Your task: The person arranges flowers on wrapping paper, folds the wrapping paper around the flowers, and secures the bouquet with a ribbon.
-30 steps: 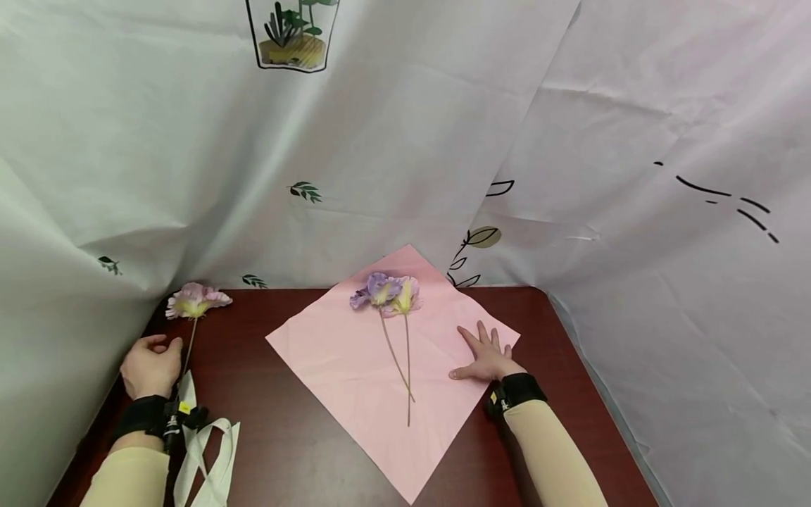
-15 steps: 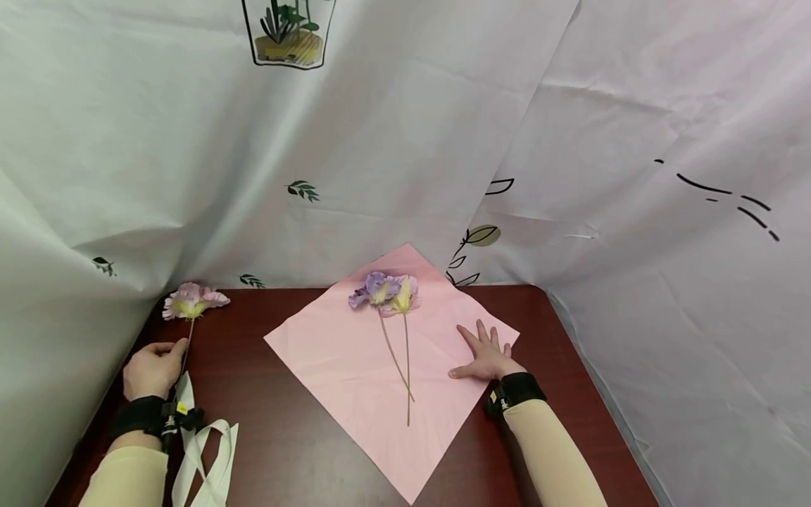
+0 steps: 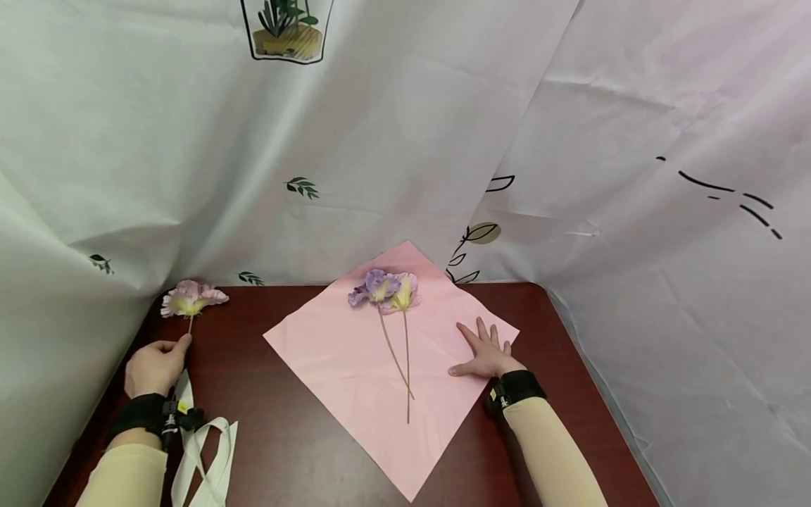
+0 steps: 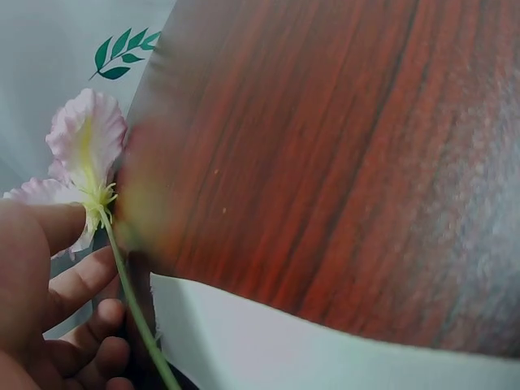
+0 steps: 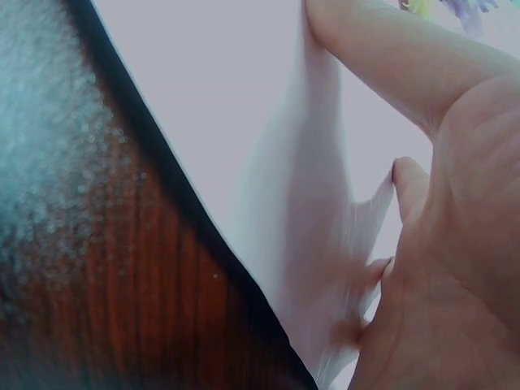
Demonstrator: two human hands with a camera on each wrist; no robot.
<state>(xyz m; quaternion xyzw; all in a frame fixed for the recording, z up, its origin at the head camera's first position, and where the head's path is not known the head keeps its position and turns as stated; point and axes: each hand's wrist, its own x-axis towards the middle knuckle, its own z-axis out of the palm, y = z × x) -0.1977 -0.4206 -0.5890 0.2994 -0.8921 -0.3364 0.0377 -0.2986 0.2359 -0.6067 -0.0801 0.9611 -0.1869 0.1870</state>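
Observation:
At the table's left edge, my left hand has its thumb and index finger at the upper stem of a pink artificial flower, pinching it just under the bloom. In the left wrist view, the flower's stem runs down past the curled fingers. My right hand lies with spread fingers on the right corner of a pink wrapping paper sheet. On that sheet lie a purple flower and another pink flower, their stems crossing low down. In the right wrist view, the paper bulges near the thumb.
A white ribbon lies looped on the dark red wooden table, beside the left wrist. White printed cloth hangs behind the table and along both sides.
My left hand has moved slightly right and up, and its thumb and index finger have closed on the flower's stem. My right hand and the paper stay put.

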